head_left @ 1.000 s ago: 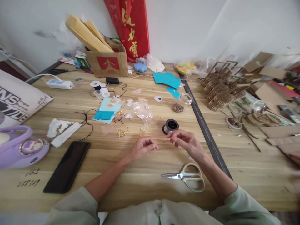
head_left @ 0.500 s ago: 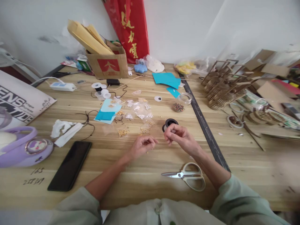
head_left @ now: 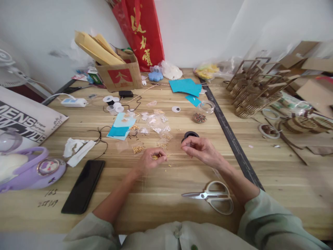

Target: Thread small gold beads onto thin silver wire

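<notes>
"What's closest?"
"Metal scissors with round cream handles (head_left: 208, 197), on the brown wooden table (head_left: 156, 211)."
"And the hands?"
"The left hand (head_left: 153, 159) and right hand (head_left: 201, 150) are apart, fingers curled in narrow. I can't tell if they hold anything."
"Past them?"
"Tiny shiny gold beads (head_left: 137, 149) near the left hand. A round black spool (head_left: 191, 133) just behind the right."

The table (head_left: 156, 206) looks smooth, faintly sheened wood, the scissors (head_left: 203, 196) shiny metal with smooth plastic-looking handles, the phone (head_left: 83, 187) glossy, the spool (head_left: 191, 134) dark plastic, the beads (head_left: 137, 149) bright and metallic, the box (head_left: 130, 76) matt cardboard, and the sleeves (head_left: 275, 217) matt cloth.
</notes>
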`<move>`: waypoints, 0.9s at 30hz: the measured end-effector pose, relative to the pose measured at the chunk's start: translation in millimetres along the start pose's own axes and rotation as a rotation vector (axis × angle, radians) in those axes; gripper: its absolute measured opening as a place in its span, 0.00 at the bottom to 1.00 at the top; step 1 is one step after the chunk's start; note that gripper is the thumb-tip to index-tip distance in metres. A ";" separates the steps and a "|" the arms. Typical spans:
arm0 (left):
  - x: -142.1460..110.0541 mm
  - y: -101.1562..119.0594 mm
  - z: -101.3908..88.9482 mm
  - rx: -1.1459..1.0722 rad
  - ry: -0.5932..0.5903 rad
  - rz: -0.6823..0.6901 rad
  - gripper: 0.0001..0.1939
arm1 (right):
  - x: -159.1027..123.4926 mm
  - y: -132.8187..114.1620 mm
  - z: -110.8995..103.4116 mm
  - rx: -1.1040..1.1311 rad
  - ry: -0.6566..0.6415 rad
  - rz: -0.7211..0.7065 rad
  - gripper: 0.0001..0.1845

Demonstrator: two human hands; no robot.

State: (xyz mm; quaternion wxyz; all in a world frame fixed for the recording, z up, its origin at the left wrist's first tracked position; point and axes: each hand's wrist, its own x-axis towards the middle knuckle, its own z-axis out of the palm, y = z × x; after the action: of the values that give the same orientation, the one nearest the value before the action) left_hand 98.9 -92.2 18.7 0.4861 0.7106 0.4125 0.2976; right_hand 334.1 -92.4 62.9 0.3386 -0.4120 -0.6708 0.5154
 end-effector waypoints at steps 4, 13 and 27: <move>1.3 -2.0 -2.7 -0.069 0.010 -0.033 0.10 | 3.6 13.3 5.8 0.019 -0.098 0.039 0.16; 0.1 -8.3 -3.5 -0.348 -0.060 -0.018 0.08 | 12.6 33.4 21.0 -0.066 -0.202 0.058 0.22; -1.7 -8.6 -4.1 -0.414 -0.032 -0.041 0.07 | 14.6 37.7 28.0 0.124 -0.264 0.141 0.15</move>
State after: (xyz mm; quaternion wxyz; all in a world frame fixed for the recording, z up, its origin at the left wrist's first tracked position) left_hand 92.2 -90.2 12.0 0.6341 0.5917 0.3491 0.3549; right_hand 310.9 -86.0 20.1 0.2352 -0.3649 -0.6459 0.6279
